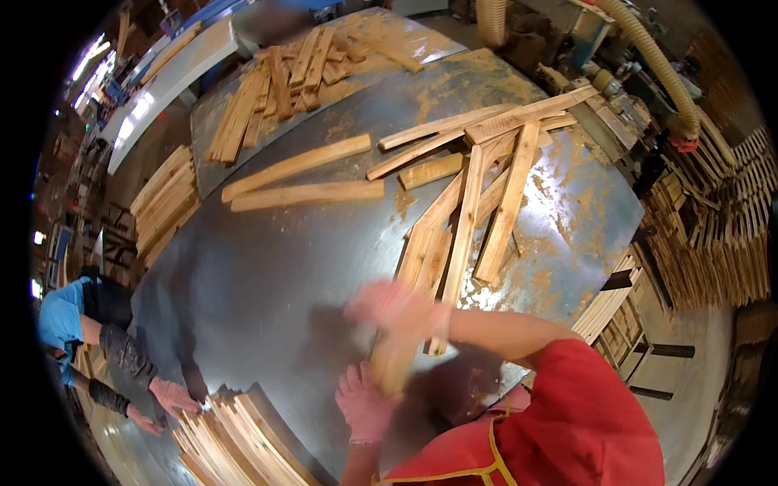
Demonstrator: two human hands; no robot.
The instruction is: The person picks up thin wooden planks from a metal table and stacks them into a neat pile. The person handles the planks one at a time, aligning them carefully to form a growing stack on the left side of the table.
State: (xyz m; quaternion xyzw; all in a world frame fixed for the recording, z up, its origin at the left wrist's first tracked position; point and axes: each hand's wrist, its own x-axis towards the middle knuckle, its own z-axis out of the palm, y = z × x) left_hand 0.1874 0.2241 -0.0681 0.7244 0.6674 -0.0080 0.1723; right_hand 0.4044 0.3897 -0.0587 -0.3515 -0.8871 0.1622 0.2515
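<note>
My left hand (pixel 369 402), in a pink glove, is closed around the near end of a short wooden board (pixel 395 356) above the metal table. Over the far part of that board is my right hand (pixel 397 308), also gloved in pink. Motion smears its fingers, so I cannot tell whether it grips the board. Just beyond, two boards (pixel 424 257) lie side by side, partly covered by my right hand. A long narrow strip of wood (pixel 464 235) and another board (pixel 508 202) rest to their right.
Sawdust and loose boards lie across the metal table (pixel 292 267). Two boards (pixel 304 194) sit at its left middle, with a heap of boards (pixel 284 81) farther back. At the lower left, a co-worker's gloved hand (pixel 174 398) touches a stack of boards (pixel 243 437). Machinery (pixel 604 97) stands far right.
</note>
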